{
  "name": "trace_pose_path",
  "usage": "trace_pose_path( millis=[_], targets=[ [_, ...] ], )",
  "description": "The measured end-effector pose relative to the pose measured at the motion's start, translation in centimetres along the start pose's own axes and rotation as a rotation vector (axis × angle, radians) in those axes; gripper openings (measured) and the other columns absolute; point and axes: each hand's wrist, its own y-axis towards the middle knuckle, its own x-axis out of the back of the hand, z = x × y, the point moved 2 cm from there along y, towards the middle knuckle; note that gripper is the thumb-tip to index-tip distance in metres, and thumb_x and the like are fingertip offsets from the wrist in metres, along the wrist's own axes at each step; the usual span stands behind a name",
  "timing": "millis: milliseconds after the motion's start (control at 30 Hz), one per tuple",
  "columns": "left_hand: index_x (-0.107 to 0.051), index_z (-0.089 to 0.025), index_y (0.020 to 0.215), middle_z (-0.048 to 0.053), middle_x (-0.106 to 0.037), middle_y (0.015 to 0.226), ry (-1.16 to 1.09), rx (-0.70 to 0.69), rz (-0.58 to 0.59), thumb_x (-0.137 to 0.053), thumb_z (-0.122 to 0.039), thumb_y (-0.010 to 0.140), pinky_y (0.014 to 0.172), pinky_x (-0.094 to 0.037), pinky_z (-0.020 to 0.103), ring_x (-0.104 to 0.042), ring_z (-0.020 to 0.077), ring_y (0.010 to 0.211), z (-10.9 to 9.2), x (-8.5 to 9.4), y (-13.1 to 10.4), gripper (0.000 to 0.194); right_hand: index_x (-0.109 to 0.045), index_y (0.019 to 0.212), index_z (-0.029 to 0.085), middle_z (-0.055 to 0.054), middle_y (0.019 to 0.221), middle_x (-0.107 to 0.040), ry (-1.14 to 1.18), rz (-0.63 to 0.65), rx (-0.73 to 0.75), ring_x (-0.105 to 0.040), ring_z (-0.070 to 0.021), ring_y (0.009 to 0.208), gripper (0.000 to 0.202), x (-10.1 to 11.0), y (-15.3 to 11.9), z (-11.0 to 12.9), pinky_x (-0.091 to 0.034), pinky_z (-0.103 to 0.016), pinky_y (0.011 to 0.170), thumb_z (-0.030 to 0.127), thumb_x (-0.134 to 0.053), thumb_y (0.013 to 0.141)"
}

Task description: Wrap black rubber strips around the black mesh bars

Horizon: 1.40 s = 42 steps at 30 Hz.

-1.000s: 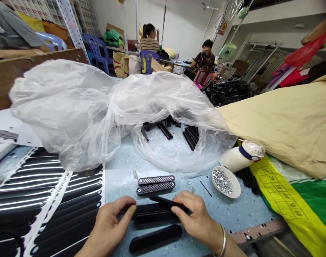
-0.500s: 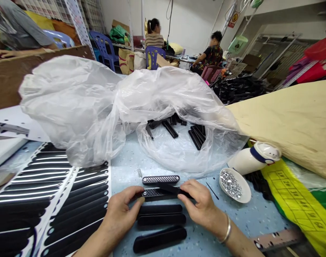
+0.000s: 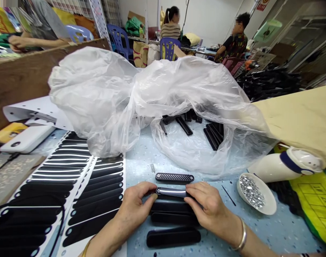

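Observation:
My left hand (image 3: 137,205) pinches the left end of a black bar (image 3: 158,191) between thumb and fingers. Over that bar lies a glossy black strip (image 3: 172,192), its right end between the thumb and fingers of my right hand (image 3: 209,203). How far the strip touches the bar is not clear. Just behind sits a textured bar (image 3: 175,177) with a screw-like dot at each end. Closer to me are smooth dark bars (image 3: 173,208), partly covered by my right hand, and a single smooth bar (image 3: 173,238) in front.
Sheets of black strips (image 3: 98,205) spread on the left beside a white power bank (image 3: 27,139). A large clear plastic bag (image 3: 189,157) holds more black bars. At right are a thin black stick (image 3: 229,195), a bowl (image 3: 270,207) of shiny gems and a white bottle (image 3: 270,167). People sit beyond.
The strip, slanted across the bar before, now lies lengthwise along it, with its shiny face showing. Both hands keep their grip. The view has shifted left.

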Motion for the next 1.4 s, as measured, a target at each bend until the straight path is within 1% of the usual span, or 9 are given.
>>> trace_pose_path(
  millis=[100,200,300,467,600,800,1167,1400],
  targets=[
    [-0.072,-0.019,0.087,0.003,-0.075,0.079,0.003,0.012,0.027,-0.055,-0.021,0.078,0.069,-0.056,0.032,-0.07,0.0181,0.073,-0.18,0.11,-0.05,0.019,-0.069,0.1,0.016,-0.01,0.093,-0.072,-0.004,0.022,0.004,-0.066,-0.0232,0.082,0.017,-0.13,0.11,0.09,-0.055,-0.039,0.075,0.01,-0.056,0.089],
    [-0.072,-0.019,0.092,0.004,-0.075,0.083,-0.005,-0.025,0.05,-0.055,-0.02,0.079,0.072,-0.056,0.033,-0.07,0.0186,0.077,-0.44,0.19,-0.06,0.022,-0.069,0.1,0.016,-0.011,0.094,-0.072,0.0,0.035,-0.002,-0.067,-0.023,0.081,0.017,-0.19,0.18,0.08,-0.055,-0.039,0.075,0.012,-0.056,0.091],
    [-0.072,-0.019,0.09,0.004,-0.075,0.084,-0.003,-0.04,0.069,-0.053,-0.02,0.081,0.072,-0.055,0.033,-0.069,0.0188,0.078,-0.44,0.21,-0.05,0.021,-0.069,0.1,0.017,-0.01,0.095,-0.073,0.006,0.031,-0.003,-0.067,-0.0232,0.082,0.017,-0.2,0.28,0.05,-0.055,-0.039,0.074,0.012,-0.056,0.091],
    [-0.072,-0.019,0.092,0.004,-0.075,0.085,0.013,0.01,0.042,-0.054,-0.02,0.079,0.074,-0.055,0.035,-0.07,0.0194,0.079,-0.05,0.28,0.0,0.022,-0.069,0.101,0.015,-0.01,0.097,-0.073,-0.003,0.044,0.005,-0.068,-0.0239,0.084,0.016,-0.25,0.43,0.0,-0.054,-0.04,0.075,0.011,-0.059,0.089],
    [-0.071,-0.019,0.088,0.002,-0.074,0.079,0.003,0.043,0.038,-0.055,-0.02,0.077,0.071,-0.055,0.034,-0.069,0.0185,0.074,-0.02,0.36,0.02,0.02,-0.069,0.1,0.015,-0.011,0.098,-0.073,-0.022,0.053,0.021,-0.068,-0.0243,0.085,0.015,-0.41,0.54,-0.06,-0.054,-0.04,0.074,0.012,-0.059,0.089],
    [-0.07,-0.019,0.087,0.002,-0.074,0.079,-0.011,0.037,0.037,-0.054,-0.021,0.078,0.069,-0.054,0.032,-0.069,0.0178,0.073,-0.14,0.45,-0.11,0.018,-0.069,0.1,0.016,-0.011,0.097,-0.073,-0.051,0.06,0.031,-0.067,-0.024,0.084,0.015,-0.69,0.64,-0.18,-0.053,-0.04,0.074,0.014,-0.057,0.091],
    [-0.07,-0.02,0.086,0.003,-0.073,0.078,-0.028,0.031,0.048,-0.053,-0.024,0.08,0.069,-0.053,0.031,-0.068,0.0175,0.072,-0.15,0.43,-0.16,0.019,-0.069,0.095,0.016,-0.011,0.09,-0.072,-0.061,0.098,0.025,-0.066,-0.0232,0.081,0.015,-0.86,0.87,0.01,-0.05,-0.038,0.072,0.016,-0.055,0.093],
    [-0.07,-0.019,0.086,0.002,-0.073,0.078,-0.022,0.053,0.06,-0.054,-0.022,0.08,0.069,-0.052,0.032,-0.068,0.0179,0.072,-0.34,0.54,-0.06,0.018,-0.069,0.093,0.015,-0.01,0.086,-0.071,-0.066,0.099,0.018,-0.065,-0.0224,0.077,0.016,-0.6,0.94,0.06,-0.048,-0.037,0.068,0.016,-0.053,0.093]
  ],
)
